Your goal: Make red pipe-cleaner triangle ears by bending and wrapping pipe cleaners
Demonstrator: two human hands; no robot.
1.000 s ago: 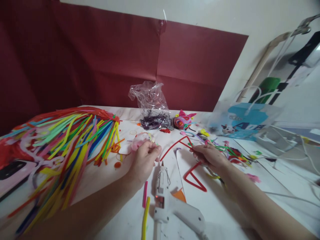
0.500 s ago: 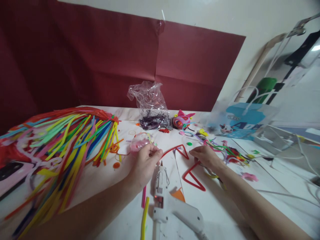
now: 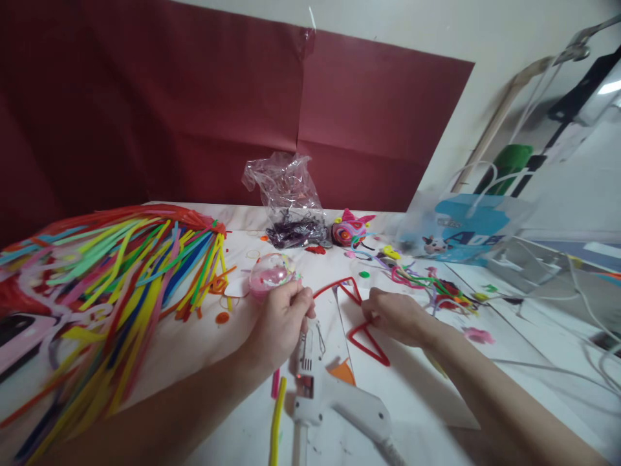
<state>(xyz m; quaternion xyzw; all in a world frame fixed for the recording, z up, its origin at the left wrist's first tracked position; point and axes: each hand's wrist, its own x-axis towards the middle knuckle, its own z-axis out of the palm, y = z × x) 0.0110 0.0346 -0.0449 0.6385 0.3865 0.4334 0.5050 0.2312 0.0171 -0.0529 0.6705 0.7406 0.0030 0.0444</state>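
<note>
The glue gun [image 3: 313, 388] lies just beside the fingers of the left hand [image 3: 279, 323] — if hot, it could burn them. This and the right hand [image 3: 400, 316], fingertips closed, pinch the red stem [image 3: 333, 286] between them — uneven pulling could distort it.

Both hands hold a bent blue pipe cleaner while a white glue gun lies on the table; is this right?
The colour is wrong: the head view shows the bent pipe cleaner is red. Left hand, right hand and glue gun are as you say.
</note>
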